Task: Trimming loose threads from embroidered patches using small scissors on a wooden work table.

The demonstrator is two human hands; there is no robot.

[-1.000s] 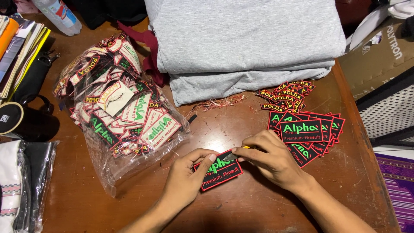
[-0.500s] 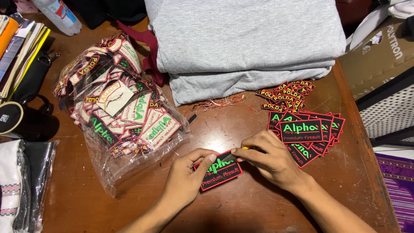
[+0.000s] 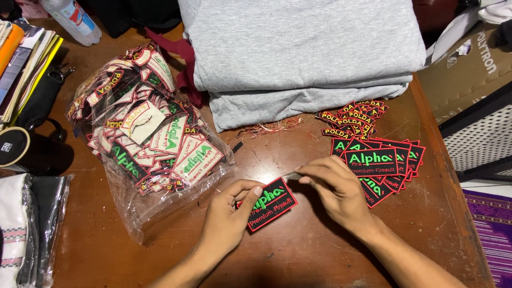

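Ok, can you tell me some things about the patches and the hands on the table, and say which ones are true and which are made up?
1. The left hand holds a black patch with a red edge. True.
2. The right hand rests on the grey folded cloth. False: it is at the top edge of the patch, pinching something small that I cannot make out.
3. A clear plastic bag full of patches lies to the left of the hands. True.
4. The loose pile of patches is inside the bag. False: it lies bare on the wooden table, right of the hands.
5. A black mug stands at the left edge. True.
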